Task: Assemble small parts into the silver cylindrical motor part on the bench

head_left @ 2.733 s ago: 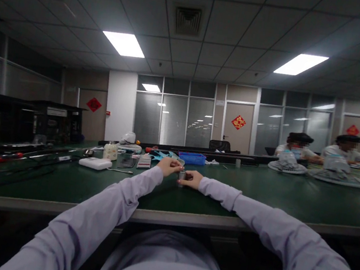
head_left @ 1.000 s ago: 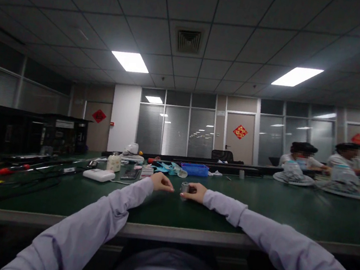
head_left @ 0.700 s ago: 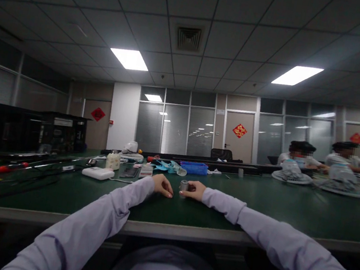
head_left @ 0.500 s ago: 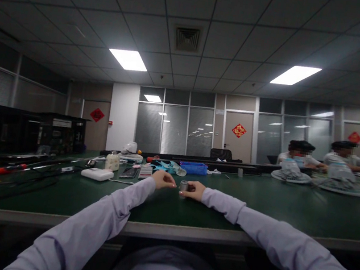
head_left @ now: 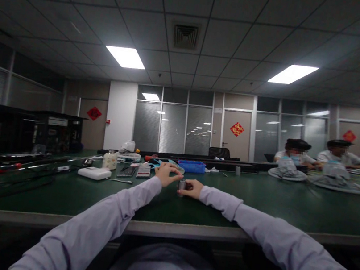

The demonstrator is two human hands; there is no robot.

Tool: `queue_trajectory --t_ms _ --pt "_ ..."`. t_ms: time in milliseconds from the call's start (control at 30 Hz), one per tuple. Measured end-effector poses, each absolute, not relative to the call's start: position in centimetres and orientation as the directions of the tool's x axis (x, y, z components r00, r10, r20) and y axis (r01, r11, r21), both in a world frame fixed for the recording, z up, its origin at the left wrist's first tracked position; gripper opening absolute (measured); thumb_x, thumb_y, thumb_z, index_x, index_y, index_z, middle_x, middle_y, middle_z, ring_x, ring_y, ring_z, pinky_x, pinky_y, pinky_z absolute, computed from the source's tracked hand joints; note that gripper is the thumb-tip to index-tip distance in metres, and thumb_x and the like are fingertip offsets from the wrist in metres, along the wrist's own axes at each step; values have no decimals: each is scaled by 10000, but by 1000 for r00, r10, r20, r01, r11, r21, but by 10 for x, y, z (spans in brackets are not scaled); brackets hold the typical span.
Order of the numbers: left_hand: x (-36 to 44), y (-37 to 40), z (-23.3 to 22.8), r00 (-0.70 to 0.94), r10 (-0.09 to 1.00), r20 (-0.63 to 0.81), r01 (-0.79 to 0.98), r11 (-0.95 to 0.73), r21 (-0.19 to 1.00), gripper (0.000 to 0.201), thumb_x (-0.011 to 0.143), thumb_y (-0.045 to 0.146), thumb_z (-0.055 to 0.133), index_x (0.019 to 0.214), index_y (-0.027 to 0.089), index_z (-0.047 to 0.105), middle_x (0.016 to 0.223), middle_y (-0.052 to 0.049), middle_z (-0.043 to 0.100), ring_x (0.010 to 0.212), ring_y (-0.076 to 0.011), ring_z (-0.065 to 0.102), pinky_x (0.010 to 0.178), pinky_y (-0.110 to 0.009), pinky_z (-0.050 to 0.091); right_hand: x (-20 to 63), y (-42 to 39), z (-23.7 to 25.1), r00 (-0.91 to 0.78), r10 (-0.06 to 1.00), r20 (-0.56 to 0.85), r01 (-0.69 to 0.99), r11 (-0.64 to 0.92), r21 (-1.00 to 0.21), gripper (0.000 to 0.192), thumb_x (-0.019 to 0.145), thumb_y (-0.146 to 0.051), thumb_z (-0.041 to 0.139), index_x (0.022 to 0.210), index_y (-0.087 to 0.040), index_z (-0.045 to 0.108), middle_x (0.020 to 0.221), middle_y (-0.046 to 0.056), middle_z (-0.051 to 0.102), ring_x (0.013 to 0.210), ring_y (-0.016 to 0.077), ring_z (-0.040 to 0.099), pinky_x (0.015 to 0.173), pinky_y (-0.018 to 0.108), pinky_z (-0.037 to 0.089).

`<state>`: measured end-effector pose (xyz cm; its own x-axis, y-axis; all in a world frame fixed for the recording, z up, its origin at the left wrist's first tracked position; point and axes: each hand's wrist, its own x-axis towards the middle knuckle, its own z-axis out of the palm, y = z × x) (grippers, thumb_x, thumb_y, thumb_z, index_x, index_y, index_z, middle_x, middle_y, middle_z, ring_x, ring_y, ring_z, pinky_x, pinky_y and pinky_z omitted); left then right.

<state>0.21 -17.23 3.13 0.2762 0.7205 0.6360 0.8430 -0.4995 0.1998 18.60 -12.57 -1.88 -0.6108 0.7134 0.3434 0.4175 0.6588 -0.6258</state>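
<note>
You will find no legible text in this view. 3 red diamond-shaped door signs [head_left: 237,128] carry a gold character each (too blurred to read). The white label on the black cabinet [head_left: 58,121] at your left is also unreadable.

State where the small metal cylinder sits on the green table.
In the head view, the small metal cylinder stands near centre on the green table, between the left hand and right hand.
</note>
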Motion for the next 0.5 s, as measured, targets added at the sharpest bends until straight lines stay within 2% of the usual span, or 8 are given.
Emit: queue_trajectory --t_ms 500 --pt "3 -163 29 346 707 616 788 -576 218 264 881 343 563 1057 150 605 1164 -85 591 1100 -238 543 949 -481 424 186 -129 -17 -615 709 345 419 665 -618 256 905 -299 561 1099 -133 573 1074 67 612 922 185 619 797 384 529"
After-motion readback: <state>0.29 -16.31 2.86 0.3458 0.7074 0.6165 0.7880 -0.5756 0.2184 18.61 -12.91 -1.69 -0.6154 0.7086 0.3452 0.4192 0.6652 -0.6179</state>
